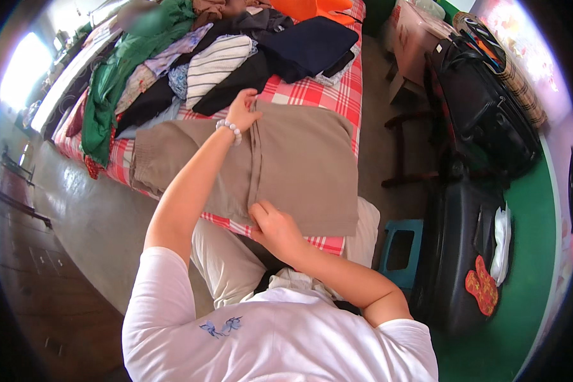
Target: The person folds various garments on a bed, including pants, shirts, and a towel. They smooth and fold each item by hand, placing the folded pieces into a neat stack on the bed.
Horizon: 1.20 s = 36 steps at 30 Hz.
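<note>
A pair of taupe pants point(309, 165) lies spread flat on the near part of the bed, its gathered elastic edge toward the left. A raised fold runs across the middle of it, from far to near. My left hand point(240, 114), with a beaded bracelet on the wrist, pinches the far end of that fold. At the near end, my right hand point(277, 230) has its fingers closed on the same fold. The fingertips of the right hand are partly hidden in the cloth.
Several garments are heaped on the bed's red checked sheet point(293, 92): a green garment point(108, 95), a striped one point(216, 63), folded dark navy cloth point(312, 44). Right of the bed stand a black bag point(484, 102), a black suitcase point(449, 254) and a teal stool point(401, 251).
</note>
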Motion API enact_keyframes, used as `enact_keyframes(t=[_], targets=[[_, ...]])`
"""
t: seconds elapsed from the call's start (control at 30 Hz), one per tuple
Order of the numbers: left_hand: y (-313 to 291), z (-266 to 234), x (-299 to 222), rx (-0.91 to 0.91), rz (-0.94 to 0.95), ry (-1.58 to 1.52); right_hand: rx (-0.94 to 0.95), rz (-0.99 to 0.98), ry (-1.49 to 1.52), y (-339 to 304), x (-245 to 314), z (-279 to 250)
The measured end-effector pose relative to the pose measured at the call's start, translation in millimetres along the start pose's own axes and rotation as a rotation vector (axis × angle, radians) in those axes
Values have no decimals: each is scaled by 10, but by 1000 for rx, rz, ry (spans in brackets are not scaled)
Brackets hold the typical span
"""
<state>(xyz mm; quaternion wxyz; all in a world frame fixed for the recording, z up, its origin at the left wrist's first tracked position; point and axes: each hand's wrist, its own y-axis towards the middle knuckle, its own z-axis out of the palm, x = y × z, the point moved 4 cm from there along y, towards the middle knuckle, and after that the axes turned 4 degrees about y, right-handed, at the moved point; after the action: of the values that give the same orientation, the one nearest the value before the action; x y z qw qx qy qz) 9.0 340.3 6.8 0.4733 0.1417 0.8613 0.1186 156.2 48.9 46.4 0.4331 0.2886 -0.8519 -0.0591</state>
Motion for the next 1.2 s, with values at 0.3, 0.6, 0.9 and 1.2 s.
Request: enact_keyframes(t=[0.3,0.6,0.9,1.2], targets=[[-955,227,-1553,-67,346,520,-424,257,82,265,-924,-1185],[-2462,1669,-2266,335,507,646,-351,584,620,605,-2960,-1624],[-2420,1764,-2205,464,373,675,-309,696,589,991,-3240,-1864],[-2273,1902,-2707,252,530,297,-731,265,-181,804,-3351,-2815]])
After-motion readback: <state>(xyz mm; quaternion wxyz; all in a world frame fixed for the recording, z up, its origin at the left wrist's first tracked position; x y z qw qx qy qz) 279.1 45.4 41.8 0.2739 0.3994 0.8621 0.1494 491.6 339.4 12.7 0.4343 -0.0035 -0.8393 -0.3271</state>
